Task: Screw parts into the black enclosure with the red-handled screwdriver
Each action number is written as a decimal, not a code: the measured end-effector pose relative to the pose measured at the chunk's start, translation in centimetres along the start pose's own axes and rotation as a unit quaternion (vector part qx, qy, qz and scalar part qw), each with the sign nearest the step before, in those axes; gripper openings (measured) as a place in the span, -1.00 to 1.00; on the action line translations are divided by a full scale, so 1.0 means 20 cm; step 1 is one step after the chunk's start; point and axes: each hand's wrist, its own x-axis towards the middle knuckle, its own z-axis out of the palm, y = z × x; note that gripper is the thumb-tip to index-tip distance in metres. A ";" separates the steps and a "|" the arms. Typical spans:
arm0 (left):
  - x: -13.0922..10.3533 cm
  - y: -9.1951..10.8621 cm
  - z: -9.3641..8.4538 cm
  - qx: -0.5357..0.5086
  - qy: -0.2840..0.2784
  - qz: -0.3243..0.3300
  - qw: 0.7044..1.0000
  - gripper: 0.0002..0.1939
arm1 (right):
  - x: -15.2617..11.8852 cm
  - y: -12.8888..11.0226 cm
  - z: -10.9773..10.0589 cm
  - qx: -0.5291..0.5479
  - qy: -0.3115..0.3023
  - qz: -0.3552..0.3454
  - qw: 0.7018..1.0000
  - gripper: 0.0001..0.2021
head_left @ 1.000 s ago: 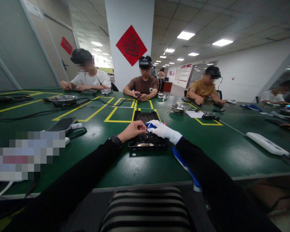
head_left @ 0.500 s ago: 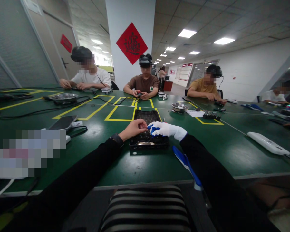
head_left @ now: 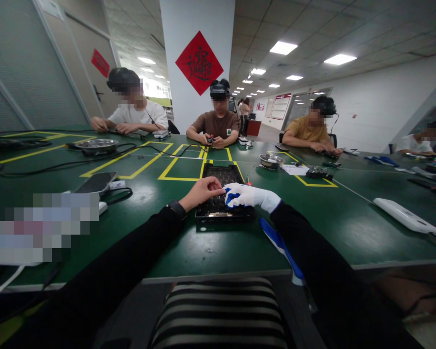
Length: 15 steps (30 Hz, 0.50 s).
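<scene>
My bare left hand [head_left: 204, 190], with a dark band at the wrist, is over an open black casing [head_left: 223, 220] with dark parts inside. Its fingers are closed in a pinch, meeting the fingertips of my right hand [head_left: 252, 195]. That hand wears a white and blue glove, and its fingers are curled together too. Anything between the fingertips is too small or hidden to name. Just behind the glove shows a thin tool with a red end [head_left: 249, 182], partly covered. A second blue and white glove [head_left: 281, 246] lies by my right forearm at the table's front edge.
On the green table [head_left: 167, 242], a phone [head_left: 97, 182] and cables lie to the left. Metal bowls [head_left: 271, 161] stand farther back, near loose black parts [head_left: 319, 173]. A long white device [head_left: 405, 215] lies at the right. Several people sit across, hands on the table.
The view has tilted and shifted very slightly. My two hands keep nearly the same pinched pose over the casing, and the red-ended tool shows a little more behind the glove.
</scene>
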 end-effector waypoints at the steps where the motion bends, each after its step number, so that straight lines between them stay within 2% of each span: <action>1: 0.00 0.00 0.00 0.000 0.005 -0.004 1.000 -0.61 | 0.00 0.00 0.00 -0.007 -0.001 0.003 1.000 -0.87; 4: 0.00 0.01 0.00 0.004 0.015 -0.004 1.000 -0.60 | 0.00 0.01 0.01 -0.026 0.001 0.019 0.999 -0.85; 8: -0.01 0.01 0.00 0.010 0.014 0.002 1.000 -0.60 | 0.00 0.01 0.02 -0.029 0.035 0.060 0.997 -0.79; 15: 0.00 0.01 0.00 0.027 0.018 0.001 0.999 -0.61 | 0.01 0.03 0.03 -0.015 0.031 0.057 0.998 -0.76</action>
